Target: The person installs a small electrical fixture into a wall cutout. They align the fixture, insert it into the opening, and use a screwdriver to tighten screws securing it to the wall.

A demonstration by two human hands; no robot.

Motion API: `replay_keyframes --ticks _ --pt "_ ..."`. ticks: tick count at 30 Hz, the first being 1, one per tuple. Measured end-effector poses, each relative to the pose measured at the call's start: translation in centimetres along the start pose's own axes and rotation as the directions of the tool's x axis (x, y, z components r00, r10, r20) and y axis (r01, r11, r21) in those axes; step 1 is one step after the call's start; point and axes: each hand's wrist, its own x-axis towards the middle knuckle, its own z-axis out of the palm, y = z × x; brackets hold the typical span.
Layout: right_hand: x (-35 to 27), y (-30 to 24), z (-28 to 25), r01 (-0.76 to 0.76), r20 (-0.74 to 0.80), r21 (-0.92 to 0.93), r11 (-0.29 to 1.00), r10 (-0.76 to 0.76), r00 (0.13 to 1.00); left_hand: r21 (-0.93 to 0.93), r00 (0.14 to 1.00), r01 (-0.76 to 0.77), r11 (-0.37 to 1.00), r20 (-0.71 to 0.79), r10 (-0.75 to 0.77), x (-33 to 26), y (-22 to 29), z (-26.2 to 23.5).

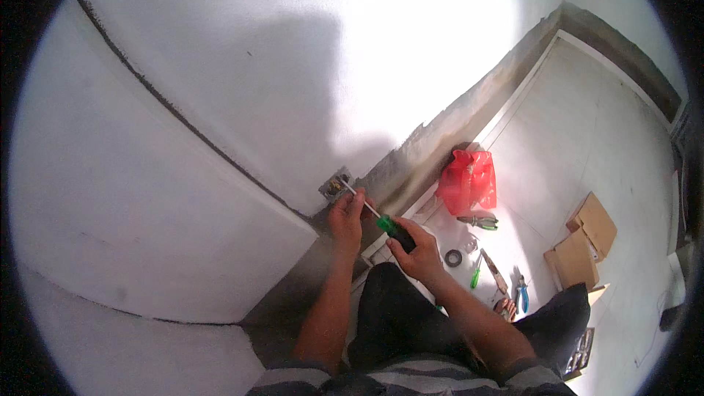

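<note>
Wall box [336, 186] low in the white wall, hemmed in: left hand [346, 216] pressed just beneath it, screwdriver [378, 218] shaft slanting in from its lower right, right hand [414, 253] on the handle. Bare wall open above and left of the box. Right of the box, floor crowded: red bag [468, 180], pliers [478, 221], tape roll [453, 257], cardboard boxes [583, 242] farther out.

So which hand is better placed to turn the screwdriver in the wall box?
Probably the right hand: it already grips the screwdriver handle. The left hand only steadies the shaft near the wall box.
</note>
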Motion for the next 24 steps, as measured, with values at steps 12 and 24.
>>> replay_keyframes --ticks 12,24 --pt "-1.4 -1.1 2.0 -0.139 -0.091 0.063 0.988 0.144 0.985 0.123 0.998 -0.035 0.992 -0.039 0.04 1.8 -0.6 -1.1" --pt "-1.4 0.2 3.1 -0.136 -0.112 0.103 0.985 0.147 0.983 0.151 0.999 0.036 0.988 -0.005 -0.036 1.8 -0.1 -1.7"
